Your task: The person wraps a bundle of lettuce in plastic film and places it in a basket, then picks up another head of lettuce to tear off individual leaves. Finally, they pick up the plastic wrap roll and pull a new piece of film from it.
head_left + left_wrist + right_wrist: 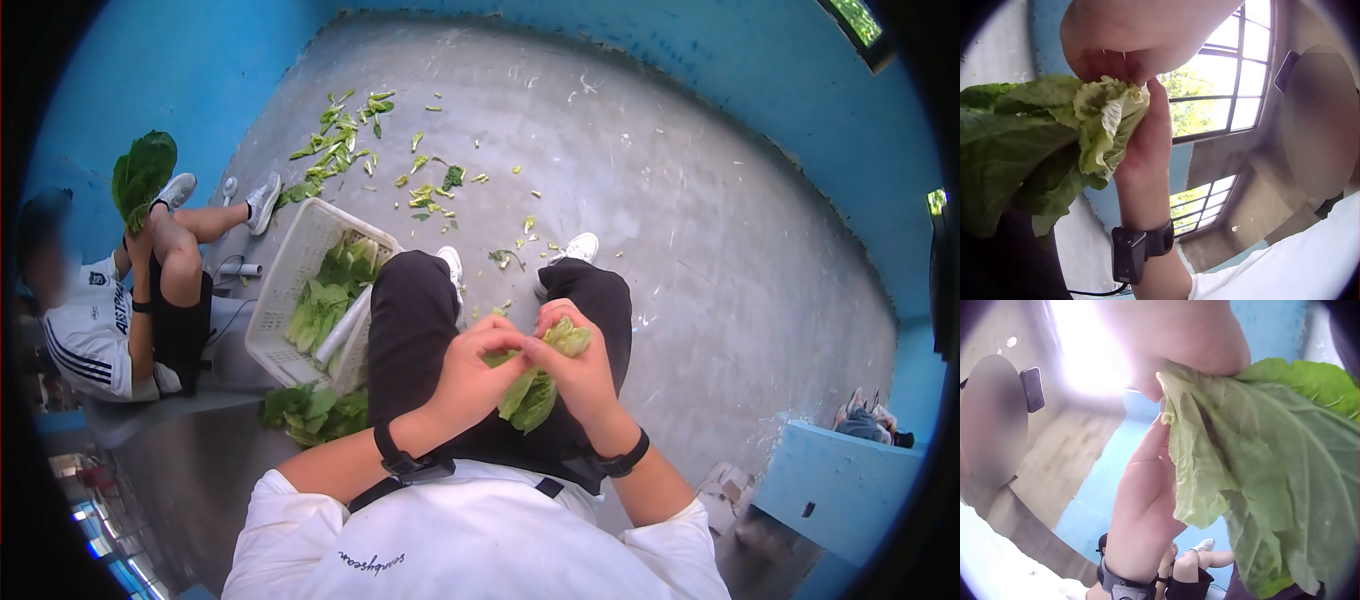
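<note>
In front of my lap, a bunch of leafy lettuce [530, 402] hangs between both hands, its broad leaves pointing down and its pale end up. My right hand [585, 375] grips the bunch near the pale end. My left hand [470, 368] meets it there, thumb and fingers pinching at the lettuce beside the right thumb. Up close in the left wrist view, the lettuce [1107, 122] shows crinkled pale edges by the fingertips. Large green leaves [1266, 462] spread out below the right hand [1191, 331] in the right wrist view.
At my left stands a white plastic crate [275, 300] with lettuce and a pale roll [345, 325]. More leaves [315, 412] lie behind it. Torn scraps [340, 140] litter the floor ahead. A seated person [110, 320] at left holds a leafy bunch [143, 175].
</note>
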Tool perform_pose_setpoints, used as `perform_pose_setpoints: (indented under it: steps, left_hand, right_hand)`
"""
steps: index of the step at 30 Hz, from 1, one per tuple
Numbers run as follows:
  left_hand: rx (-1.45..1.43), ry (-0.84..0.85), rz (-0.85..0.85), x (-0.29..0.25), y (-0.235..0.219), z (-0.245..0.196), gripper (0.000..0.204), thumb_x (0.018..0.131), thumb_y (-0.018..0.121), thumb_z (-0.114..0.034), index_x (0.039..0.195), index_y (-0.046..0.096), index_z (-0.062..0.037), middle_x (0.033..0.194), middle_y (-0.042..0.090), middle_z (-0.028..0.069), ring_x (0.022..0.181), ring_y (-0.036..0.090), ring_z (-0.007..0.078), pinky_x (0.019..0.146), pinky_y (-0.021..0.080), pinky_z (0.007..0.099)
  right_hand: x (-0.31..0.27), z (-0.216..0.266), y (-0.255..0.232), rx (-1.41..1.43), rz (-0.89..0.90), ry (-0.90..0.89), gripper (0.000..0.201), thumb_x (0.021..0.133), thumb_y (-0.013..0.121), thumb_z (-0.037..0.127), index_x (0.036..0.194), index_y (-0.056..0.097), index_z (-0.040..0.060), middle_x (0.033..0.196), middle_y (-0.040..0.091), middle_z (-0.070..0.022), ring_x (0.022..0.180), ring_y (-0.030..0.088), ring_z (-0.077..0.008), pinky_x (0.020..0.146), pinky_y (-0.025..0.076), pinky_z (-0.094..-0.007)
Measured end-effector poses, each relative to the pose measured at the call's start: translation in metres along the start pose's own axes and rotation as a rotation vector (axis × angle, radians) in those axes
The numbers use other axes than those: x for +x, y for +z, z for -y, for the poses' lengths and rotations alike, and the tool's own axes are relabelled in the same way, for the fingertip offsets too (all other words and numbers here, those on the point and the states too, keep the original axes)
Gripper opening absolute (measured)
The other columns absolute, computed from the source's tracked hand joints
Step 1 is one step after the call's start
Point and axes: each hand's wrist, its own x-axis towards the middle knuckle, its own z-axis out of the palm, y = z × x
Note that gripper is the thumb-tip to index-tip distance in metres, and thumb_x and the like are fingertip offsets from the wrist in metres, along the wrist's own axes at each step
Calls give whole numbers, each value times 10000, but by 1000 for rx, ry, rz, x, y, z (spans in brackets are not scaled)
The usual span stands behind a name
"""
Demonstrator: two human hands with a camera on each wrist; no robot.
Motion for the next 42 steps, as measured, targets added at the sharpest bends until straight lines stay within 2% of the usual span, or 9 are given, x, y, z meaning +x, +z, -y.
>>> perform_pose_setpoints:
  steps: [10, 13, 14, 21, 25, 28, 31, 34, 42]
  left_hand:
    - [308, 209, 104, -4, -7, -15, 289, 866, 672, -52, 1152, 687, -13, 1074, 594, 88, 1039, 566, 215, 909, 454, 333]
    - [255, 149, 20, 5, -23, -15, 518, 857, 690, -87, 1359, 566, -50, 1155, 579, 93, 1117, 558, 206, 974, 437, 346]
    - [233, 86, 70, 9, -30, -9, 746, 840, 739, -160, 1497, 395, -78, 1268, 556, 101, 1221, 531, 208, 1056, 403, 365]
    - [55, -57, 463, 20, -1, -11, 1088, 746, 869, -202, 1576, 170, -123, 1401, 509, 152, 1384, 442, 268, 1129, 364, 408]
    - [-102, -179, 490, 25, 5, -4, 995, 737, 877, -163, 1510, 253, -94, 1364, 526, 106, 1277, 532, 228, 1069, 428, 373]
    - [-78, -181, 464, 23, 2, -9, 832, 767, 853, -171, 1432, 366, -59, 1277, 591, 88, 1205, 592, 207, 1035, 459, 351]
    - [92, -219, 448, 17, 1, -6, 695, 786, 823, -201, 1360, 463, -47, 1150, 665, 111, 1122, 656, 250, 970, 501, 361]
    - [339, -16, 391, 16, 2, -3, 528, 782, 789, -240, 1229, 572, -60, 1071, 693, 159, 1024, 679, 331, 861, 536, 399]
    - [476, 62, 254, 15, 7, -9, 345, 737, 771, -239, 1027, 655, -92, 808, 695, 140, 780, 670, 394, 703, 530, 478]
  right_hand:
    - [6, 6, -7, 297, -152, 157, 146, 981, 622, 71, 1114, 600, 14, 855, 625, -18, 785, 608, -90, 728, 521, -247]
    - [9, 12, -20, 345, -100, 171, 193, 986, 613, 69, 1170, 595, 14, 820, 612, -12, 743, 601, -89, 691, 506, -245]
    - [9, 11, -22, 390, -67, 184, 185, 967, 644, 82, 1135, 595, 25, 798, 593, -4, 715, 578, -83, 670, 484, -239]
    - [8, 4, -8, 561, 267, 139, 261, 860, 747, 58, 1059, 579, 51, 788, 556, 32, 713, 508, -36, 665, 424, -217]
    - [6, 12, -2, 382, 252, 99, 284, 852, 755, 52, 1072, 576, 52, 789, 527, 44, 737, 492, -31, 669, 398, -199]
    - [2, 13, -4, 263, 249, 137, 304, 833, 765, 71, 1082, 592, 59, 813, 601, 22, 808, 580, -70, 868, 465, -279]
    - [4, 10, -12, -137, 251, -56, 324, 809, 767, 79, 1095, 616, 74, 867, 681, -2, 911, 652, -125, 1125, 353, -429]
    - [6, 11, -9, -140, 226, -89, 334, 795, 769, 93, 1101, 635, 93, 917, 723, -18, 976, 681, -169, 1222, 169, -513]
    - [4, -3, -10, 99, 112, -38, 332, 801, 741, 13, 1111, 626, 38, 1012, 710, -62, 1145, 622, -188, 1181, 304, -431]
